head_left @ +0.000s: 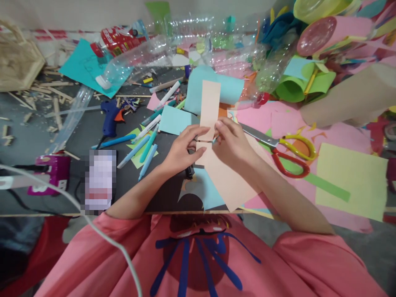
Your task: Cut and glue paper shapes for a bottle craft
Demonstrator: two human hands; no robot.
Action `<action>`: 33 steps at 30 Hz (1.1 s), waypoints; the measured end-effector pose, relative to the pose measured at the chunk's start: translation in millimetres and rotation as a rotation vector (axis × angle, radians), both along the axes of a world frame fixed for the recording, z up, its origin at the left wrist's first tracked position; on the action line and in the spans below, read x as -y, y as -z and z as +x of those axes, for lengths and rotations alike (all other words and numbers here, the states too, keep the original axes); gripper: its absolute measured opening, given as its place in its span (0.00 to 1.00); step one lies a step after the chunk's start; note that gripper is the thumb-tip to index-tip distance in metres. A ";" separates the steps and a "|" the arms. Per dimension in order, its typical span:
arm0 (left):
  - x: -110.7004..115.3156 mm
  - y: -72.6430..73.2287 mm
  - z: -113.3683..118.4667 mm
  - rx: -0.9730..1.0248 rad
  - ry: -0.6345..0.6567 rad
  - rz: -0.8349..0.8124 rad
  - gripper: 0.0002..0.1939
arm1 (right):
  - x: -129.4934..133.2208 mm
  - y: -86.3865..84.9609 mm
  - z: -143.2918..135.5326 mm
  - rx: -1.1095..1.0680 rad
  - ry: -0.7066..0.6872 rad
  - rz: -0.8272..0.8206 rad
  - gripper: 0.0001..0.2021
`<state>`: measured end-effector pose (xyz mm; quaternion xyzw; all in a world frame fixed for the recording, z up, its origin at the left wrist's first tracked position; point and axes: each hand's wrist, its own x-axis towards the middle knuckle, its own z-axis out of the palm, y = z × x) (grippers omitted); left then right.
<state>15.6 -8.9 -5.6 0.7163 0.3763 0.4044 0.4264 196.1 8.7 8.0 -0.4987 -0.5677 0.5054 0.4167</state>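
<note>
A narrow peach paper strip (210, 103) stands out above both hands, near the middle of the view. My left hand (185, 150) is at its lower left edge, with thumb and fingers apart; the fingertips touch or lie over the peach paper. My right hand (232, 138) pinches the strip's lower right edge, and a small light-blue tip shows at its fingers. Below the hands lies a larger peach sheet (230, 181), partly covered by the right hand and forearm. Light-blue paper (210, 192) is under that sheet.
Scissors (281, 148) lie right of my right hand. Markers (145, 144), a blue glue gun (111, 117) and a phone (100, 181) are on the left. Plastic bottles (139, 57) lie behind. A cardboard tube (349, 97) and yellow paper (351, 181) are on the right. A white cable (102, 233) crosses the lower left.
</note>
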 end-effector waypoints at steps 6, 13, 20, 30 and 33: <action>3.3 -2.3 2.1 -0.146 0.084 0.037 0.22 | -4.6 13.5 -5.4 -0.166 0.094 0.018 0.23; 1.2 -8.4 -4.1 -0.401 -0.011 0.018 0.21 | -3.6 22.6 -3.6 -0.272 0.171 -0.050 0.21; -3.9 -6.5 -6.6 -0.441 -0.107 0.136 0.09 | -4.4 23.7 -6.4 -0.371 0.180 -0.106 0.22; -4.4 -6.5 -6.2 -0.309 -0.268 0.216 0.06 | -3.8 24.3 -3.3 -0.340 0.166 -0.076 0.18; -5.7 -6.7 -5.9 -0.206 -0.225 0.081 0.06 | 0.8 17.9 -5.6 -0.235 0.090 -0.014 0.20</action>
